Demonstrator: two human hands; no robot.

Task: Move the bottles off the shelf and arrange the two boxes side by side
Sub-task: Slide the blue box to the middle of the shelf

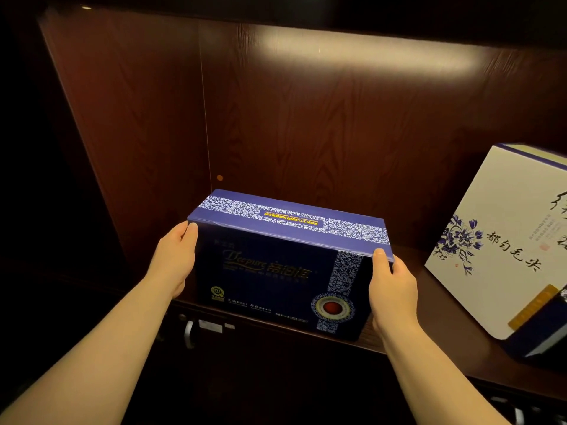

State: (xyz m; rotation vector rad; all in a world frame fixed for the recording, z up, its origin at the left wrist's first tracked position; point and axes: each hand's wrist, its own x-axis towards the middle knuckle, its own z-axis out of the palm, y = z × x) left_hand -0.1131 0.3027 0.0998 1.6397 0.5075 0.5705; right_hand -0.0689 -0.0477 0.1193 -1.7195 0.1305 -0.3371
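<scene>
A dark blue box (276, 271) with white floral bands and gold lettering stands on the wooden shelf (429, 286), near its front edge. My left hand (176, 259) grips the box's left end and my right hand (391, 286) grips its right end, thumbs at the top corners. A white box (503, 237) with blue flowers and black calligraphy stands at the right, tilted and partly cut off by the frame edge. A clear gap of shelf separates the two boxes. No bottles are in view.
The shelf niche has a dark wood back panel (337, 118) lit from above and a side wall (122, 118) on the left. Below the shelf edge is a cabinet door with a metal handle (188, 332).
</scene>
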